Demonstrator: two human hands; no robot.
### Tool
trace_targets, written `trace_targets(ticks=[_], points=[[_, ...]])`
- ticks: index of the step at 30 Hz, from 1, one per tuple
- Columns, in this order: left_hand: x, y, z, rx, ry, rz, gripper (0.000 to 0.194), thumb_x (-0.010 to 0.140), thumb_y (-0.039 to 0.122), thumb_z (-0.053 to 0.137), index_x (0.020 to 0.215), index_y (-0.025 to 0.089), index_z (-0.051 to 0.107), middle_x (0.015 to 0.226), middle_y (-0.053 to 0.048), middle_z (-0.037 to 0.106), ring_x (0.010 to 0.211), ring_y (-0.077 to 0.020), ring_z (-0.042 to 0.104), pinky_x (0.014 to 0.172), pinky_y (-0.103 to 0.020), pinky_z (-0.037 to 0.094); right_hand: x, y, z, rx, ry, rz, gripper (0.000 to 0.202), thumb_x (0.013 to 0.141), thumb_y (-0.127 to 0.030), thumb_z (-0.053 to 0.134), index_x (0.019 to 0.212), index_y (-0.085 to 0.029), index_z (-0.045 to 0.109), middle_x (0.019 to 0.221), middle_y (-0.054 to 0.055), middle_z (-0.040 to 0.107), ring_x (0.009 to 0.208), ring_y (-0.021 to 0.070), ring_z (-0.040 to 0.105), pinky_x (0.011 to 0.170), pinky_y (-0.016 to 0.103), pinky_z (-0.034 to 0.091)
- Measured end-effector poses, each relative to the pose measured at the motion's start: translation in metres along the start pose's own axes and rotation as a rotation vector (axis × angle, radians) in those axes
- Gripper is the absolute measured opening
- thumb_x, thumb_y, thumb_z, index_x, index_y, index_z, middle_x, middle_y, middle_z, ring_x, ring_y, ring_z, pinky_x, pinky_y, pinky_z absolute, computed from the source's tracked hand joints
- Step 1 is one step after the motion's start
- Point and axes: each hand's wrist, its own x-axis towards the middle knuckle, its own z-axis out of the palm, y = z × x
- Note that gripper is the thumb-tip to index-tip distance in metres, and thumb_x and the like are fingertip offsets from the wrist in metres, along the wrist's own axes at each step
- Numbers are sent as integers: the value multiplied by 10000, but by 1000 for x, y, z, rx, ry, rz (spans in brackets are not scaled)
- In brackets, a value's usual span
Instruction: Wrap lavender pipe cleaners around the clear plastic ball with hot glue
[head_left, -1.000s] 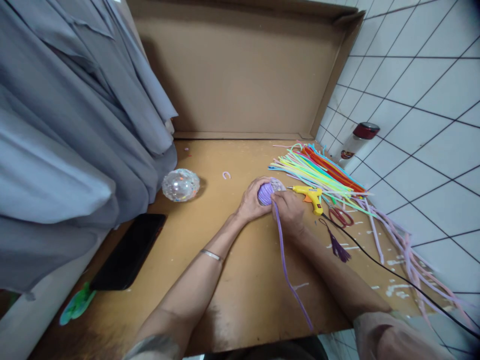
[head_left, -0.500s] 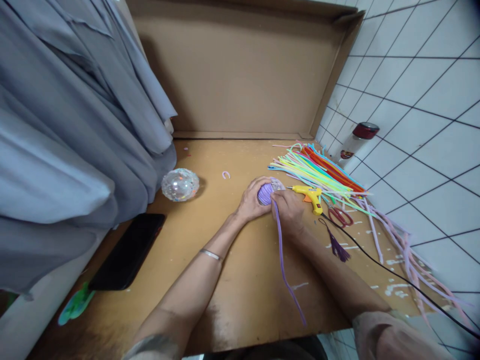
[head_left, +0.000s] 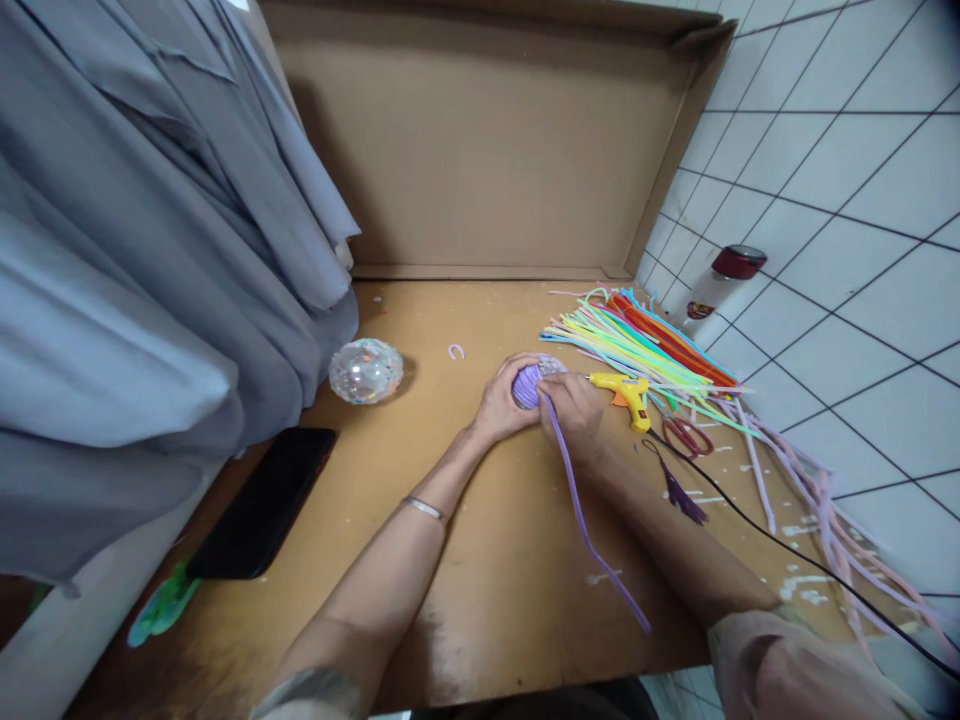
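Note:
My left hand (head_left: 501, 398) curves around a small rounded object (head_left: 527, 386) covered in rows of purple pipe cleaner; its far side looks clear and speckled. Against its right side, my right hand (head_left: 571, 408) pinches a purple pipe cleaner (head_left: 574, 490), whose long free end trails down toward the table's front edge. My fingers hide where the strand meets the object. Just right of my right hand lies a yellow glue gun (head_left: 628, 396). A clear, bumpy ball (head_left: 366, 371) rests apart on the left, and a small pink curved piece (head_left: 457, 352) lies between.
Multicoloured pipe cleaners (head_left: 645, 345) are heaped at the right by a bottle with a red lid (head_left: 739, 262). Red scissors (head_left: 688, 437), a purple tassel (head_left: 684, 500) and a black cord (head_left: 780, 545) lie nearer. A black phone (head_left: 262, 505) sits left, below a grey cloth (head_left: 172, 250). Cardboard (head_left: 495, 140) stands behind.
The free end of the purple pipe cleaner has swung to the right. Both hands keep their hold on the wrapped object, and the whole view has shifted slightly.

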Motion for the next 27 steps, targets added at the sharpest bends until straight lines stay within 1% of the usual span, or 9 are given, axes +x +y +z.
trace_targets(ticks=[7,10,13,16,18,21,24,26,27], points=[[-1,-2,-1,0,-35,5,555,713,238,759,1222,205,542,1322,-141,625,1250,-271,619,1100,-479,497,-4,-2,2,68,-19,94,192,984,-217,525,897,-196,695,901,85,725,862,186,636,806,329,501],[-2,-1,-1,10,-48,24,567,720,248,758,1237,207,530,1335,-149,614,1272,-281,604,1111,-496,484,-5,-1,1,88,0,108,192,985,-239,537,882,-198,694,885,77,721,847,182,636,789,322,505],[-3,-3,2,18,-42,41,599,716,287,776,1249,204,517,1349,-157,600,1296,-290,585,1118,-499,480,-3,-1,0,91,17,96,185,980,-220,544,870,-200,691,869,66,721,821,175,636,775,314,508],[-5,-7,5,19,4,34,560,748,296,752,1244,197,509,1329,-157,603,1279,-278,593,1109,-491,487,-2,-1,0,83,-21,99,182,983,-241,541,903,-207,701,881,67,721,842,184,636,778,322,509],[-5,-9,5,17,30,6,546,757,290,745,1239,198,505,1313,-147,610,1269,-268,600,1109,-483,486,-2,-2,-1,87,-66,95,192,986,-244,521,967,-208,708,926,79,724,884,198,637,792,339,508],[-5,-12,4,7,25,-34,623,709,324,808,1239,198,505,1319,-138,609,1279,-273,598,1118,-468,482,-5,-2,-5,119,-138,31,265,964,-174,470,1114,-197,686,1051,108,716,984,216,628,849,368,503],[-5,-13,3,-12,14,-62,707,658,362,871,1243,199,511,1333,-140,603,1287,-282,595,1121,-470,479,-9,7,-12,67,-135,5,328,937,-152,439,1184,-200,649,1127,121,693,1057,228,618,907,389,490],[-5,-13,2,-19,17,-78,741,626,351,903,1243,206,519,1349,-144,591,1302,-291,584,1126,-487,470,-10,20,-20,-48,-106,78,306,936,-168,440,1165,-195,641,1113,131,688,1046,241,622,908,400,480],[-5,-13,2,-16,18,-82,756,607,343,917,1240,210,526,1360,-147,582,1313,-298,575,1130,-497,465,-10,27,-25,-120,-123,135,274,940,-195,455,1143,-179,638,1088,141,690,1022,255,625,888,406,482]])
